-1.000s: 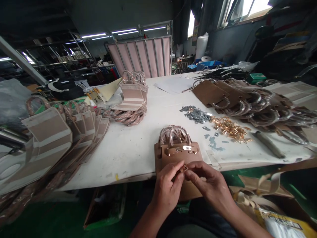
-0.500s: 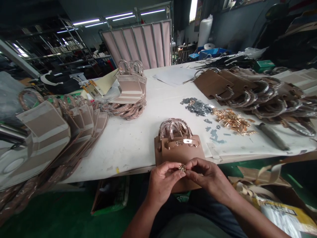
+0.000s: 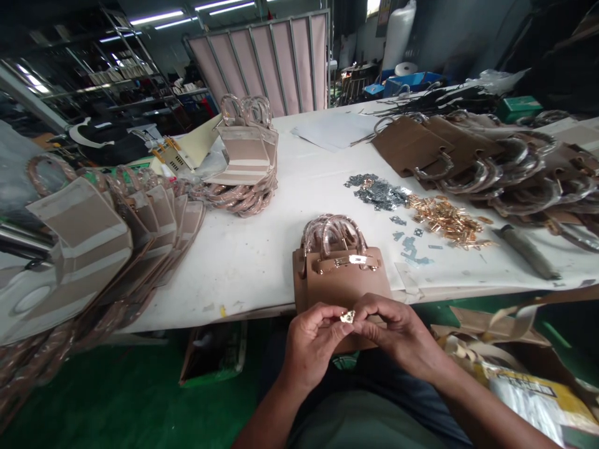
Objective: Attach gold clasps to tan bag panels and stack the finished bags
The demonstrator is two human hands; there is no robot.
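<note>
Between the fingertips of both hands is a small shiny gold-coloured metal fitting (image 3: 347,317); its exact shape is too small to make out. My left hand (image 3: 312,340) pinches it from the left, thumb and forefinger closed. My right hand (image 3: 395,330) grips its other side the same way. Just beyond my fingers a tan handbag (image 3: 344,284) stands at the table's front edge, its handles (image 3: 333,234) wrapped in clear plastic. A metal clasp plate (image 3: 357,259) shines on the bag's strap. My hands hide part of the bag's lower front.
On the white table (image 3: 253,262) lie grey metal plates (image 3: 381,194) and gold-coloured fittings (image 3: 447,221) in heaps. Brown bag pieces (image 3: 421,146) are stacked at right, near a dark rod (image 3: 528,252). More bag bodies (image 3: 88,231) lean at left. A box (image 3: 505,349) stands below right.
The metal fitting has been turned between my fingertips, and a brighter, flatter face shows now. Both hands stay together in front of the bag. The view has tilted slightly downward.
</note>
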